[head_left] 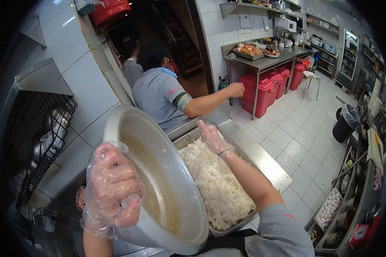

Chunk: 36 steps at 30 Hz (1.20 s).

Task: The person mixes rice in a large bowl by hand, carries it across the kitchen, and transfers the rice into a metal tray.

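Observation:
My left hand (116, 188), in a clear plastic glove, is wrapped round the rim of a large pale grey basin (176, 188). The basin is tilted toward the right; a few rice grains and a brownish wet film cling to its inside. Beside it, a deep metal pan (236, 130) holds a broad heap of cooked white rice (218, 188). Over the pan's far end is my right hand (214, 138), also gloved, fingers stretched out and palm side low over the rice. Nothing shows in that hand.
A person in a grey shirt (154, 92) stands just beyond the pan, one arm reaching right. Left are a black wire rack (51, 141) and a tap (45, 212). Red bins (257, 92) sit under a steel table (270, 60). An egg tray (329, 208) lies at right.

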Available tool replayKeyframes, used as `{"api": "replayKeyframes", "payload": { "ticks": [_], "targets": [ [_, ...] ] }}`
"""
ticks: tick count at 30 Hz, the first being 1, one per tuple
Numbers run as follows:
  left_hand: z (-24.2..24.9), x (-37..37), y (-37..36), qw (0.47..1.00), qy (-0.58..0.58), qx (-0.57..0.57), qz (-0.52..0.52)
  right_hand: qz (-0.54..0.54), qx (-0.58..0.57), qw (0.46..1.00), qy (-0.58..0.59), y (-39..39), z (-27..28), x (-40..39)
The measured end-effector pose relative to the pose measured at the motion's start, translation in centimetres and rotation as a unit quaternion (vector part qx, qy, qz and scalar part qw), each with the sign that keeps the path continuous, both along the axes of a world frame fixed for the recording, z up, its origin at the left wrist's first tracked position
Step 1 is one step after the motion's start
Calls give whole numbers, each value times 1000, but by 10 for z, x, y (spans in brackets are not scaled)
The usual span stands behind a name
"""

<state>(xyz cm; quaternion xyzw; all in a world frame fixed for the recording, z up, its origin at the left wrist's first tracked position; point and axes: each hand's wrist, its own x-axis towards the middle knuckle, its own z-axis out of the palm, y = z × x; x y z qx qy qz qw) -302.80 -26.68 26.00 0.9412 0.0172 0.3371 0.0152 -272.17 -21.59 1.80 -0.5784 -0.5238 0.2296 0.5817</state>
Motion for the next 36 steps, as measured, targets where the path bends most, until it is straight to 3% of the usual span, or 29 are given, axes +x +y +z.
{"api": "replayKeyframes", "payload": {
  "ticks": [1, 4, 5, 10, 13, 16, 19, 21, 23, 25, 28, 31, 32, 33, 34, 35, 36],
  "targets": [
    [0, 2, 2, 1000, 0, -4, 2, -4, 2, 1000, 2, 6, -18, 1],
    [2, 7, 11, 1000, 8, 4, -1, -101, -9, 982, -158, 9, -93, -11],
    [3, 8, 14, 1000, 15, 12, -3, -77, -11, 982, -170, 3, -101, -23],
    [4, 14, 10, 1000, 25, 10, 0, -7, -57, 956, -289, 16, -114, -36],
    [5, 19, 2, 999, 38, 4, 0, 82, -32, 899, -429, -7, -38, -59],
    [4, 24, -7, 999, 52, 10, -5, 184, 113, 875, -434, -4, -62, -93],
    [1, 26, -14, 998, 58, 25, -8, 218, 42, 733, -643, -20, -107, -108],
    [1, 25, -15, 998, 57, 12, -7, 314, -69, 749, -580, -47, -103, -132],
    [-1, 18, -12, 999, 45, 25, 0, 533, -243, 744, -323, -71, -88, -156],
    [-2, 11, -10, 999, 40, 26, 11, 631, -176, 705, -272, -121, -35, -166],
    [-5, 1, -16, 999, 37, 17, 34, 736, -86, 666, -87, -124, -32, -183],
    [-5, -3, -26, 998, 45, 24, 45, 581, -38, 757, -296, -68, -100, -184],
    [-5, -4, -30, 997, 50, 24, 50, 480, -72, 839, -247, -43, -116, -175],
    [-4, -4, -33, 997, 54, 24, 56, 443, -190, 846, -226, -32, -41, -155],
    [-3, -4, -36, 996, 66, 25, 56, 294, -79, 947, -103, 37, -121, -175],
    [-2, -3, -38, 995, 78, 26, 55, 223, 139, 815, -516, 119, -170, -180],
    [0, -4, -40, 994, 89, 26, 55, 254, -21, 938, -236, 131, -124, -188]
  ]
}}
